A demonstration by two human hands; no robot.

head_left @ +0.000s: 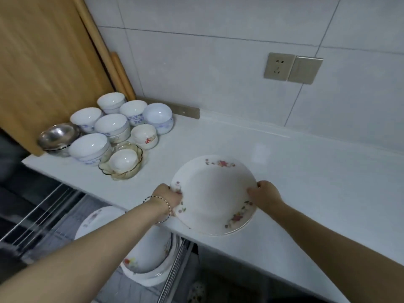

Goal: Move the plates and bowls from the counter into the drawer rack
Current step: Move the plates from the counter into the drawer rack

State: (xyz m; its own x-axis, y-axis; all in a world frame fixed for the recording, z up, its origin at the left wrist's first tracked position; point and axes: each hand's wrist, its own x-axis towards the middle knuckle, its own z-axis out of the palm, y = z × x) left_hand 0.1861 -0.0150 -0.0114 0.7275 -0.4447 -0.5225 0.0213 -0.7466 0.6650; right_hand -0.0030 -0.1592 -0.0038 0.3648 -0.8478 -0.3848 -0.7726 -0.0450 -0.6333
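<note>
Both hands are on the plate [213, 193], a wide white round one with pink-red flower sprays dotted around its rim. It sits at the front of the counter [295, 167], its near rim hanging just past the edge. The left grip [169, 199] pinches the left rim and the right grip [263, 194] pinches the right rim, thumb on top. Below the counter edge, the drawer rack [177, 265] holds white flowered plates [148, 254] standing on edge. Back left on the counter there's a cluster of white bowls [111, 125], some with blue patterning. A steel bowl [58, 135] sits beside them, and an amber glass dish [131, 171] has a small white bowl [123, 159] nested in it.
</note>
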